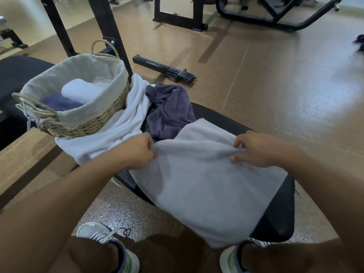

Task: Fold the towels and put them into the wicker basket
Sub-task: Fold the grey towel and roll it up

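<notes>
Gym floor (275, 95); purple towel (171, 111) crowds wicker basket (78, 123).

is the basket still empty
No, the basket already holds a white towel and a purple towel.

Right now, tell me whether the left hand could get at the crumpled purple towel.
Probably yes. The purple towel lies uncovered on the black seat, just beyond the left hand, with nothing between them. That hand is pinching the grey towel, so it would have to let go first.
</notes>
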{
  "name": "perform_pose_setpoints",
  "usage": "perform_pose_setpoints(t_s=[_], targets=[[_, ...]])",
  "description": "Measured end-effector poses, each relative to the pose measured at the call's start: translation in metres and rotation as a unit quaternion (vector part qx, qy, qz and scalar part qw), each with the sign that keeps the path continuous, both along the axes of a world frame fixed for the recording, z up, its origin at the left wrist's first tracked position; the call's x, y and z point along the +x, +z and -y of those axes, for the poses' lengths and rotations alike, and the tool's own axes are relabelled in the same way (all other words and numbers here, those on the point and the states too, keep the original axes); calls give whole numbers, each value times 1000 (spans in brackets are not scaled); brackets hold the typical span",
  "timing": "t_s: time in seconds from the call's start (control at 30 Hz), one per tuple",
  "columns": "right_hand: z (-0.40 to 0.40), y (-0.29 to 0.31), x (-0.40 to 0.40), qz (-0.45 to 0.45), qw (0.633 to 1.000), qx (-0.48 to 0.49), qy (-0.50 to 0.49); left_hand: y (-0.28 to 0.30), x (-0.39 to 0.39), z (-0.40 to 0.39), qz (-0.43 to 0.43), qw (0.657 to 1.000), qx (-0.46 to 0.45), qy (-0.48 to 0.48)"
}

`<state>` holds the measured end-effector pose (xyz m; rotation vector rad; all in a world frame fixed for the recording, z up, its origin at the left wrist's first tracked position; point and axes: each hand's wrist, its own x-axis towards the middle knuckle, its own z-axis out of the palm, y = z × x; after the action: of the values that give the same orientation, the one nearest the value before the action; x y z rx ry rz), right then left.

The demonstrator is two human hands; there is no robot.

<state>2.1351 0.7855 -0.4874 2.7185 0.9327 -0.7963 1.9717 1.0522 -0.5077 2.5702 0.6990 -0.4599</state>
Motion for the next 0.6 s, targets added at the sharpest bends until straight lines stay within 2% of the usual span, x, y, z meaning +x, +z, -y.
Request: perform_pose_setpoints(t_s=[0.13, 0.23, 0.27, 0.33, 0.4, 0.43, 0.47, 0.6], targets=[[-4, 15, -27, -116, 985, -112, -57, 0, 2, -18, 60, 996, -31, 67], [-6, 19, -40, -173, 972, -135, -82, 4, -2, -28, 38, 996, -57, 61], [-7, 19, -41, -162, 975, -125, -85, 6, -5, -31, 15, 997, -64, 51], [-11, 14, -36, -58, 994, -67, -66, 10, -10, -36, -43, 996, -67, 31], [-16, 5, -27, 76, 995, 41, -51, 11, -15, -38, -71, 995, -60, 21], [-18, -1, -21, 105, 988, 96, -55, 11, -16, -38, -62, 996, -60, 27], [-20, -9, -15, 106, 984, 132, -54, 11, -17, -37, -41, 996, -66, 40], [-16, -34, 7, 3, 987, 160, -7, 13, -17, -32, 85, 984, -122, 96]])
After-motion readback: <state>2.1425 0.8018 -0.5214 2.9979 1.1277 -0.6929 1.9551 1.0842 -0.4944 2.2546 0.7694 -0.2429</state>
